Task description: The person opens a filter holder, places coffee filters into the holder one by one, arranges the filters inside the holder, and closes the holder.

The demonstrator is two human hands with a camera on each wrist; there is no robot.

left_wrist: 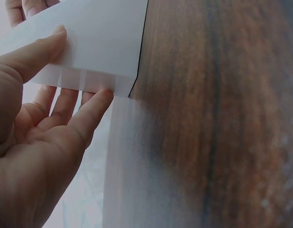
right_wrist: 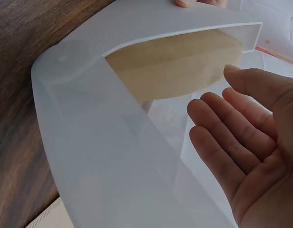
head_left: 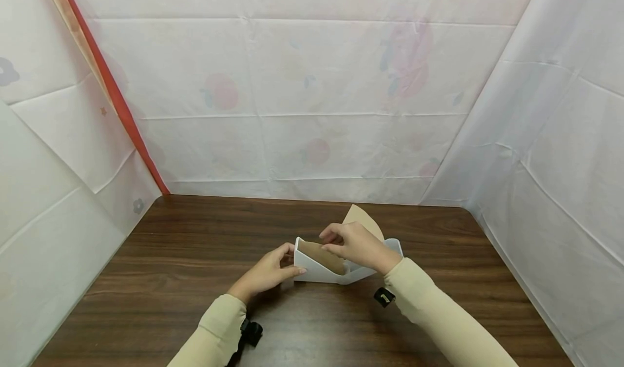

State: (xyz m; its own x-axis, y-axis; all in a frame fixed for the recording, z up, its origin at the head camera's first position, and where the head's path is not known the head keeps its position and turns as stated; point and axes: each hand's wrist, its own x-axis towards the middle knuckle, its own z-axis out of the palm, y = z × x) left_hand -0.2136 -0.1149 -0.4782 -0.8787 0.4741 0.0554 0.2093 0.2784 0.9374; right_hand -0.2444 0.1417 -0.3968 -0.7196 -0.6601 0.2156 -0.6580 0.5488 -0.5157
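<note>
A white V-shaped holder (head_left: 317, 269) with a finely ribbed outer wall stands on the table. Brown paper (head_left: 322, 257) with a rounded edge, shaped like a coffee filter, sits in its left arm. My left hand (head_left: 268, 269) grips the holder's left end, thumb on the front face and fingers on the end wall (left_wrist: 96, 80). Over the opening hovers my right hand (head_left: 358, 245), its fingers loosely bent. In the right wrist view nothing lies between those fingers, and the brown paper (right_wrist: 180, 64) is just beyond them. A lighter tan paper (head_left: 364, 221) stands up behind the right hand; its lower part is hidden.
Dark wood-grain table (head_left: 195, 237) spreads around the holder. Pale printed sheeting (head_left: 292, 85) hangs behind and at both sides, with a red strip (head_left: 119, 96) at the left. Black wrist bands (head_left: 251, 332) sit at the cuffs.
</note>
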